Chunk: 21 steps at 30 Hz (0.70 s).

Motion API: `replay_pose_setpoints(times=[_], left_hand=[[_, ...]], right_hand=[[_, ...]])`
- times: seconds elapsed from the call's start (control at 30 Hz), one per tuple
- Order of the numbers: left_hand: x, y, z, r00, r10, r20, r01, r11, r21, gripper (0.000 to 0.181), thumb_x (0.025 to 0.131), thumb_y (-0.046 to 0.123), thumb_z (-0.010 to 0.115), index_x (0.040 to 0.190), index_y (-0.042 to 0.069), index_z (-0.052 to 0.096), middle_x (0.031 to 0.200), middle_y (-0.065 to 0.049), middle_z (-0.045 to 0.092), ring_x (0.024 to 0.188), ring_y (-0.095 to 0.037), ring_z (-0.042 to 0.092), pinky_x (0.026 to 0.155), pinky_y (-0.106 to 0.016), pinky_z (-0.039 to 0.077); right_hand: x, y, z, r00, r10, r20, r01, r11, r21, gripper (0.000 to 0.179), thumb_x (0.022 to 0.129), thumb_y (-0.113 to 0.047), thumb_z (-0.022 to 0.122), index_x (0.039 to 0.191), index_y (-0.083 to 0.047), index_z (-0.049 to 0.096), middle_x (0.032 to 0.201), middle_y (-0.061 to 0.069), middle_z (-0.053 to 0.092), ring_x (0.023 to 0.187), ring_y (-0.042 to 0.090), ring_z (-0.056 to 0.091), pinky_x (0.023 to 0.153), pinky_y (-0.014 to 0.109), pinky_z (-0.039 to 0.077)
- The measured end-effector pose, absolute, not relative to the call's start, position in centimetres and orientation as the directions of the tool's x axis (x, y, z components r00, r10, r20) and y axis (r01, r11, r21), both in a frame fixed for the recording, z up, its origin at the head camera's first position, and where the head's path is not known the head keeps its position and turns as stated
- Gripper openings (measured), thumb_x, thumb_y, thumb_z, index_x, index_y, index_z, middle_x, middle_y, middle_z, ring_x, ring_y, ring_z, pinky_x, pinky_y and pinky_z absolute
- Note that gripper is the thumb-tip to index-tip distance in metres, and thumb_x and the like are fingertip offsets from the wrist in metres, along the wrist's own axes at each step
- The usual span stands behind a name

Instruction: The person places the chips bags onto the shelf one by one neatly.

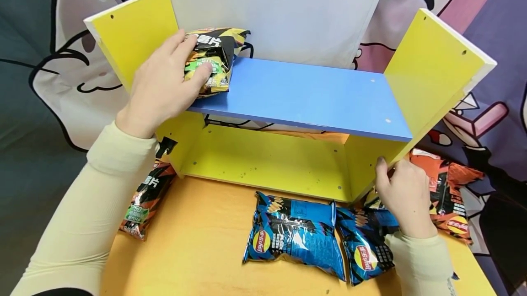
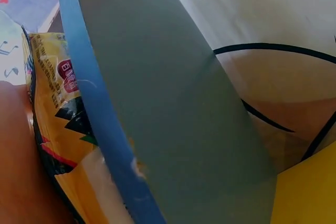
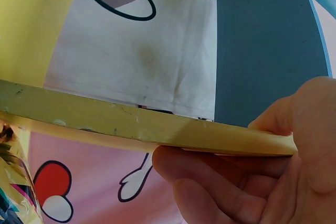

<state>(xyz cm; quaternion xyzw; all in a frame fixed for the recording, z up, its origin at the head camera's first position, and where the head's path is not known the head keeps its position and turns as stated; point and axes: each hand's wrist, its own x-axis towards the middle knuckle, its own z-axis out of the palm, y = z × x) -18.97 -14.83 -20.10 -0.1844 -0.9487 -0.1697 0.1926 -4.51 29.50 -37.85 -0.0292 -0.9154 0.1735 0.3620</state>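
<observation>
My left hand (image 1: 162, 83) holds a black-and-yellow chip bag (image 1: 218, 51) at the left end of the blue shelf board (image 1: 309, 94). Its thumb lies across the bag's front and the fingers reach over the upper left side. In the left wrist view, part of the yellow bag (image 2: 52, 87) shows beyond the blue board edge. Lower down at the right, my right hand (image 1: 405, 197) grips the front edge of the yellow side panel (image 1: 436, 74). The right wrist view shows thumb and fingers on opposite faces of that panel (image 3: 121, 124).
Two blue chip bags, one in the middle (image 1: 300, 232) and one farther right (image 1: 362, 241), lie before the unit's yellow bottom board (image 1: 267, 161). An orange-black bag (image 1: 146, 195) leans by the left side; a red-black bag (image 1: 449, 195) lies at the right. Printed cloth (image 1: 255, 8) hangs behind.
</observation>
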Motion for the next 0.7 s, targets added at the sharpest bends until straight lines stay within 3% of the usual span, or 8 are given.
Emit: replay_pose_setpoints(times=[0.2,0.47,0.7], left_hand=[[-19.27,-14.92,-20.33,-0.870,0.315,0.380,0.413,0.886,0.211,0.076,0.103,0.061,0.033,0.167,0.022,0.019,0.175,-0.001,0.010,0.161,-0.034,0.014,0.126,-0.062,0.017],[-19.09,-15.14,-20.45,-0.860,0.359,0.363,0.441,0.881,0.174,0.078,0.102,0.061,0.036,0.167,0.024,0.018,0.174,-0.002,0.018,0.161,-0.032,0.019,0.122,-0.066,0.024],[-18.99,-15.36,-20.53,-0.847,0.400,0.350,0.470,0.871,0.143,0.079,0.102,0.061,0.036,0.168,0.024,0.014,0.175,-0.002,0.012,0.161,-0.035,0.015,0.124,-0.063,0.021]], right_hand=[[-4.49,29.47,-37.83,-0.737,0.177,0.652,-0.074,0.938,-0.337,0.047,0.102,-0.023,0.055,0.058,-0.010,0.049,0.047,0.006,0.044,0.041,0.018,0.035,0.038,0.029,0.023],[-4.49,29.40,-37.79,-0.738,0.177,0.651,-0.074,0.938,-0.339,0.047,0.102,-0.023,0.055,0.058,-0.010,0.048,0.047,0.006,0.044,0.041,0.020,0.035,0.039,0.030,0.023],[-4.50,29.35,-37.75,-0.735,0.187,0.651,-0.068,0.936,-0.345,0.048,0.102,-0.023,0.055,0.057,-0.011,0.048,0.047,0.006,0.044,0.041,0.019,0.035,0.038,0.029,0.023]])
